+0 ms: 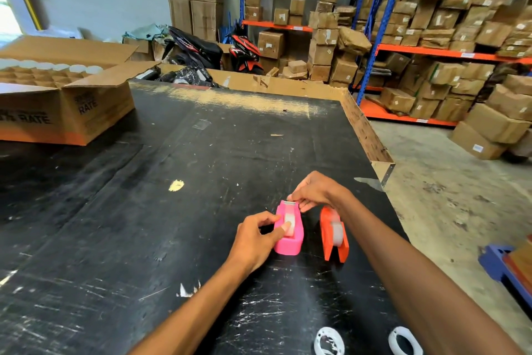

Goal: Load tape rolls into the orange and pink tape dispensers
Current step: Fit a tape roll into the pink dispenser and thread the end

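Note:
A pink tape dispenser (289, 242) stands on the black table (172, 210) with a clear tape roll (290, 221) seated in it. My left hand (256, 235) holds the dispenser's left side, thumb pressed on the roll. My right hand (315, 192) pinches the tape end at the metal cutter at the dispenser's far end. Just to the right stands the orange tape dispenser (334, 236), with a clear roll (337, 232) inside it; my right wrist passes over its far end.
Two white empty tape cores (328, 341) (404, 340) lie near the table's front edge. An open cardboard box (66, 95) of tape rolls sits at the far left. The table's right edge (383, 170) drops to the floor. Shelves of parcels stand beyond.

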Tool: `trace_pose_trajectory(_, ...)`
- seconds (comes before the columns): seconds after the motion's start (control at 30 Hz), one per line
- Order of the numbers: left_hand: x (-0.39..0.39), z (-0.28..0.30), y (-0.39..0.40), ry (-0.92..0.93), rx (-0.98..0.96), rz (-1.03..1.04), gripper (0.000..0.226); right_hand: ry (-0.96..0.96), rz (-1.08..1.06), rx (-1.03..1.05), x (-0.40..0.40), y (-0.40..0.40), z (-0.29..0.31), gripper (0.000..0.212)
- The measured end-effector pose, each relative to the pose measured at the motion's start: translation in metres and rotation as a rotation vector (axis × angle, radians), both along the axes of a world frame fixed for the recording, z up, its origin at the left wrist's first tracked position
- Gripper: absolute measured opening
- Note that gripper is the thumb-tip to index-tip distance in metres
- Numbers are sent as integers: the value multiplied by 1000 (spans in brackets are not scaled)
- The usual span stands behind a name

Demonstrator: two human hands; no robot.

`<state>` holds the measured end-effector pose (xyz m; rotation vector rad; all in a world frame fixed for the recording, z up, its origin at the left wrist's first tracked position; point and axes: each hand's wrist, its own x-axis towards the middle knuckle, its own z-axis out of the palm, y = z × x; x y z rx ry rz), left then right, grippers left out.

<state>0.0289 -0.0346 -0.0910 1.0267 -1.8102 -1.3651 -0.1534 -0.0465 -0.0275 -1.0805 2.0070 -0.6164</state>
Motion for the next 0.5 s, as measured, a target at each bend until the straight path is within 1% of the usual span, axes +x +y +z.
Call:
trace_pose_trajectory(0.07, 0, 1, 3, 8, 6, 4, 24, -5, -2, -18, 1, 5, 1, 22)
trace_pose_trajectory(0.2, 0, 2, 8, -2, 1, -1, 25, 31, 1, -67, 0, 11, -1, 12)
trace_pose_trajectory(0.3, 1, 6, 10, 7, 5, -19, 22, 100, 6, -84, -1, 14, -2, 13)
trace_pose_trajectory(0.4, 3, 8, 11, -4, 22, -41, 27, 177, 15, -138, 3, 22, 3, 10)
trace_pose_trajectory(0.5, 5, 15, 14, -39, -15, -30, 38, 284, 11, -261, 6, 38, 15, 9)
